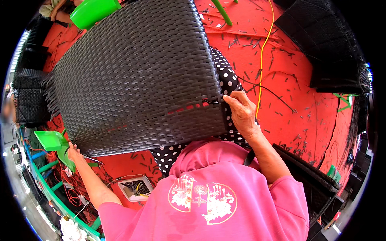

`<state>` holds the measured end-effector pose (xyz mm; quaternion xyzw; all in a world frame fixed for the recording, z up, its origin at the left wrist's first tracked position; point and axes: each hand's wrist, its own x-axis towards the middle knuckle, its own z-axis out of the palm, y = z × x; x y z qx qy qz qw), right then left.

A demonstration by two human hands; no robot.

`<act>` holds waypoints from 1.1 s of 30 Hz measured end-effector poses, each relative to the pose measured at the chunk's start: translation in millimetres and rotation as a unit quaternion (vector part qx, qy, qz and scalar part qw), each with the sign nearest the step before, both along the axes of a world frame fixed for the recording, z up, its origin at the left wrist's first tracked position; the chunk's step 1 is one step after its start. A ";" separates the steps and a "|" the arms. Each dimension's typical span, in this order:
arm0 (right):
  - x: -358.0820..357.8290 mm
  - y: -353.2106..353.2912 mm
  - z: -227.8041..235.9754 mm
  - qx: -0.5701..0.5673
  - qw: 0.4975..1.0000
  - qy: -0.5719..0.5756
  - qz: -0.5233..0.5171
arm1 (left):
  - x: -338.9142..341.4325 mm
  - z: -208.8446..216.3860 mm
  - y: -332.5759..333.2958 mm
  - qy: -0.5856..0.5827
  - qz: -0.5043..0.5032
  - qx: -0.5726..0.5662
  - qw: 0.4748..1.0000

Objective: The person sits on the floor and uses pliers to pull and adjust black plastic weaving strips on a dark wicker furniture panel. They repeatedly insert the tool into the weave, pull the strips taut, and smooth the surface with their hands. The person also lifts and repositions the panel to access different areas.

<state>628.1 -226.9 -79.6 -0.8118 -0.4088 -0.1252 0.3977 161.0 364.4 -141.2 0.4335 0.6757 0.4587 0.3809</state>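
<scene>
A large black woven panel (136, 76) of flat plastic strips lies tilted across my lap, loose strip ends fringing its left edge. Red shows through a row of small gaps near its lower right side. At the right edge, my right hand (242, 112) is closed in a pinch by the end of that row, on a thin black strip (211, 102). My left hand (73, 153) is at the panel's lower left corner, fingers bent against the edge and partly hidden. Close to it shows a thin metal rod (94, 160); whether the hand holds it is unclear.
Black strip scraps litter the red floor mat (289, 108), crossed by a yellow cable (262, 60). A white tray (136, 188) holds dark pieces and a yellow-handled tool. Green plastic chairs (94, 13) and dark woven furniture (321, 40) stand around; another person (56, 10) sits far left.
</scene>
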 end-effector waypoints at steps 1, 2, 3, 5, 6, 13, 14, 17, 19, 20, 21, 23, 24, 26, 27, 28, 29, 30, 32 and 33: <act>-0.5 -1.3 2.8 0.012 1.000 0.025 0.005 | 1.0 0.1 0.6 -0.004 -0.004 0.002 1.000; 0.3 -2.9 1.8 0.017 0.999 0.048 0.010 | 1.4 0.0 0.6 -0.007 -0.007 0.004 1.000; 1.5 -4.8 0.6 0.022 0.997 0.071 0.014 | 1.6 -0.1 0.6 -0.011 -0.010 0.005 1.000; 6.6 -7.6 -2.5 0.033 0.994 0.096 0.036 | 3.2 0.0 -2.1 -0.014 -0.011 0.005 1.000; 9.1 -9.4 -3.3 0.033 0.989 0.137 0.050 | 5.1 0.1 -4.5 -0.016 -0.011 0.005 1.000; 42.1 -14.5 6.5 -0.022 0.910 0.374 0.176 | -12.9 -12.2 14.2 -0.015 -0.007 -0.027 1.000; 45.9 -11.7 11.1 -0.038 0.917 0.354 0.182 | -13.7 -11.0 14.3 -0.013 -0.010 -0.028 0.999; 48.4 -8.8 18.0 -0.094 0.952 0.233 0.174 | -12.6 -11.4 13.1 -0.021 -0.015 -0.016 1.000; 33.3 -8.6 16.8 -0.096 0.981 0.110 0.124 | -13.0 -11.0 9.5 -0.016 -0.018 -0.018 1.000; 25.5 -7.7 16.6 -0.096 0.989 0.046 0.097 | -11.5 -10.8 8.5 -0.018 -0.019 -0.010 1.000; 18.2 -4.8 15.6 -0.062 0.992 0.095 0.049 | -9.8 -11.0 7.3 -0.019 -0.020 -0.002 1.000; 10.1 -1.8 7.9 -0.023 0.993 0.120 -0.010 | -10.6 -11.9 5.3 -0.017 -0.020 0.007 1.000; 6.4 -1.9 2.9 -0.002 0.991 0.131 -0.042 | -12.4 -11.9 9.3 -0.014 -0.021 0.007 1.000; -3.3 0.3 -6.1 0.087 0.967 0.227 -0.071 | -12.5 -13.7 10.5 -0.010 -0.018 0.007 1.000; -6.4 2.8 -8.1 0.104 0.964 0.232 -0.081 | -11.4 -12.7 9.8 -0.009 -0.014 0.007 1.000; -8.7 4.2 -10.6 0.122 0.960 0.236 -0.090 | -10.2 -13.0 8.1 -0.008 -0.010 0.006 1.000; -8.7 5.3 -14.2 0.120 0.960 0.236 -0.094 | -9.8 -13.2 9.2 -0.010 -0.006 0.015 1.000; -11.8 7.0 -16.6 0.125 0.949 0.267 -0.108 | -9.5 -14.2 9.5 0.001 -0.002 0.006 1.000; -17.5 12.3 -17.0 0.149 0.918 0.335 -0.149 | -7.6 -12.5 9.9 0.024 0.009 -0.010 1.000; -17.4 13.9 -17.7 0.164 0.915 0.337 -0.150 | -5.5 -12.5 8.3 0.025 0.010 -0.007 1.000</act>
